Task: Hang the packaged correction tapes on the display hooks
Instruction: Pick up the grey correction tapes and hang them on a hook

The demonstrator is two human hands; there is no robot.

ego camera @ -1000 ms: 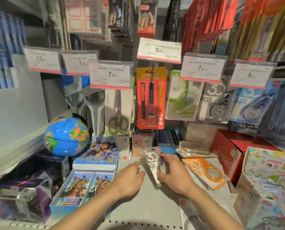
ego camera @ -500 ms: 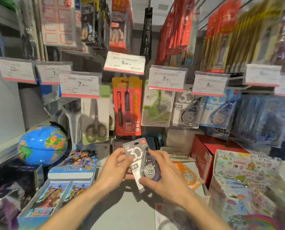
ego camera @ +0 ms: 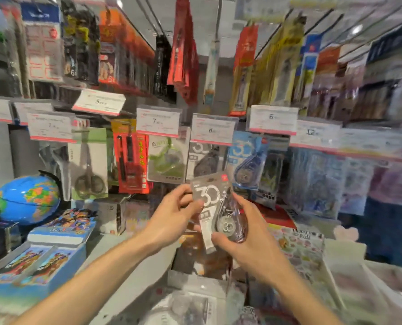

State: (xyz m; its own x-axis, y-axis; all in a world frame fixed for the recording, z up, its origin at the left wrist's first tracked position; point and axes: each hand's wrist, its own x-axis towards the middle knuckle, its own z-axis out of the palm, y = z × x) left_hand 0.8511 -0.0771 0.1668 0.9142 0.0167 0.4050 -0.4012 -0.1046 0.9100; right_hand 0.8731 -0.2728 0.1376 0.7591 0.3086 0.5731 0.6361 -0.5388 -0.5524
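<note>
I hold a grey packaged correction tape (ego camera: 210, 195) marked "30" upright in front of the display. My left hand (ego camera: 172, 214) pinches its left edge, and my right hand (ego camera: 247, 235) grips its lower right side around the blister. Just behind and above it hangs a matching grey correction tape pack (ego camera: 204, 158) under the "8" price tag (ego camera: 213, 130). A blue correction tape pack (ego camera: 245, 160) hangs to its right and a green one (ego camera: 166, 158) to its left. The hooks themselves are hidden behind tags and packs.
A globe (ego camera: 27, 198) stands at the left beside boxes of cartoon cards (ego camera: 61, 226). Scissors (ego camera: 90, 165) and a red pen pack (ego camera: 131, 158) hang left of the tapes. A red box (ego camera: 277, 215) and sticker packs (ego camera: 303, 249) lie at the right. Clear packs lie on the shelf below.
Both hands lifted the grey pack off the shelf and raised it toward the hanging grey packs. My view has swung right and up.
</note>
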